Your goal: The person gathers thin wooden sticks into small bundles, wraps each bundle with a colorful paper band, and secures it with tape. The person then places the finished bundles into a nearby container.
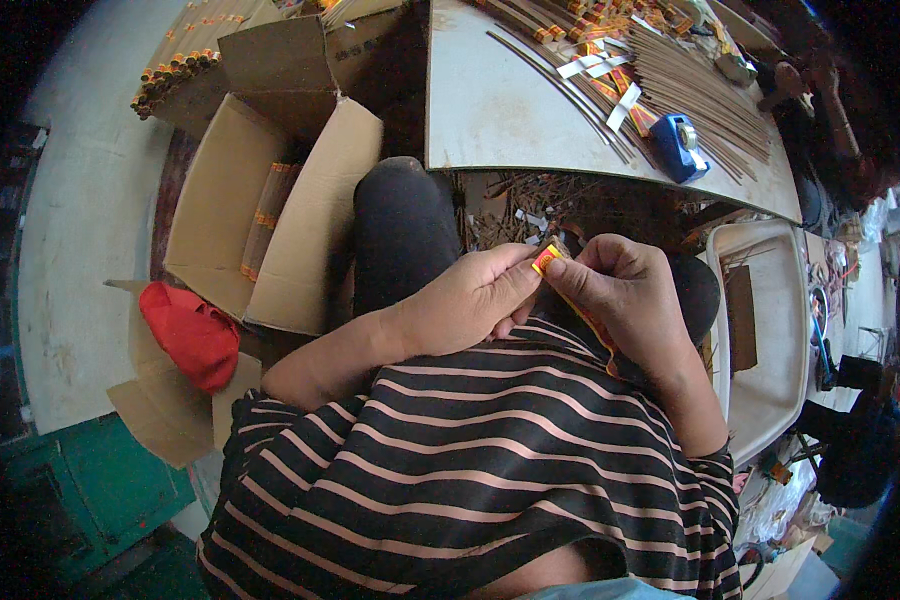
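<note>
Off the near edge of the table [480,125], in the head view, we saw two bare hands meeting above the lap around a red-and-yellow paper strip [547,262]. Its loose tail dangled past the right hand toward a striped shirt [490,430].

We judged that the strip could crease or twist if either thumb slipped, and that the tail could snag on the shirt if the hands rose quickly. A blue tape dispenser [675,150] stood at the table's near edge, right of the middle; a careless forearm could knock it off. Thin brown sticks [705,100] fanned across the table's right half might roll if brushed.

The left hand [475,295] was nearly closed, its fingers curled under and its thumb pressing the strip's left side; what else lay in its palm we could not tell. The right hand [625,290] was closed to a pinch, its thumb flat on the strip and its fingers bent behind. A small brownish end showed just beyond the strip, too little for us to identify. To the left, a cardboard box [320,215] held banded bundles [267,220].
</note>
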